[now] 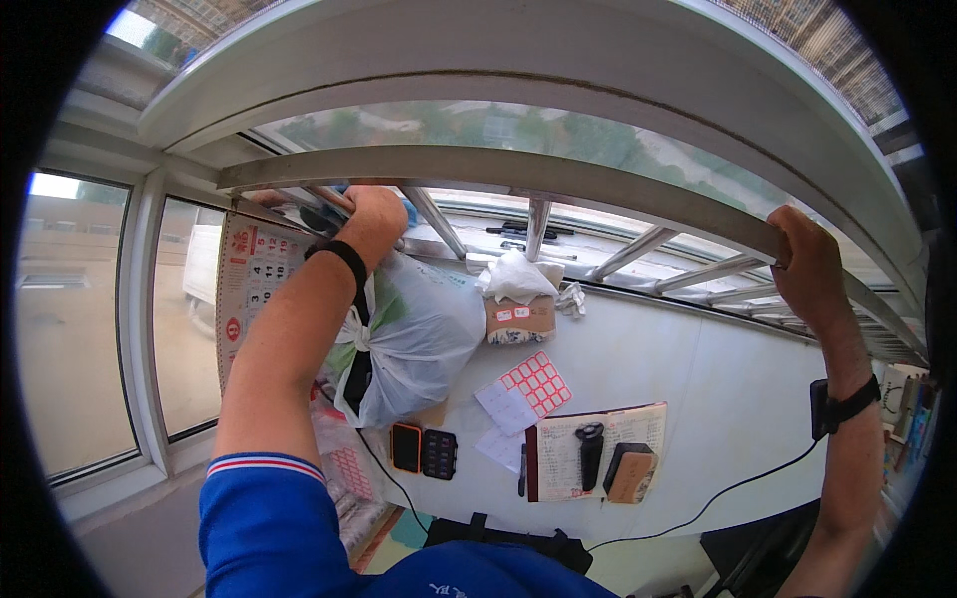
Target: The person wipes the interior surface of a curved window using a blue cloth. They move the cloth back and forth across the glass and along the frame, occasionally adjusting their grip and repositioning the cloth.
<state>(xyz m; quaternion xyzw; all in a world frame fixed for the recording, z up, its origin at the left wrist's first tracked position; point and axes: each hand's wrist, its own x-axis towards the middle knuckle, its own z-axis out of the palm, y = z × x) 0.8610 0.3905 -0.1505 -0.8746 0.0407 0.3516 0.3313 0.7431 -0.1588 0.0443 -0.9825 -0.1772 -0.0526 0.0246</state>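
Across the window runs a metal guard rail (516, 166) with upright bars below it. My right hand (811, 261) is closed around the right part of this rail. Farther left, my left hand (377, 200) reaches in under the rail among the bars. Its fingers are mostly hidden, so what they hold cannot be made out. Part of a blue item (409, 213) shows beside that hand. Below my left wrist, a knotted white plastic bag (422, 336) rests on the white table (718, 381), with something green inside.
A tissue pack (521, 320) stands by the sill, where several pens (531, 230) lie. Label sheets (537, 383), an open notebook (557, 448), a black shaver-like device (591, 456) and a phone (406, 448) lie on the table. A calendar (258, 276) hangs left; a cable (718, 497) trails from my right wrist.
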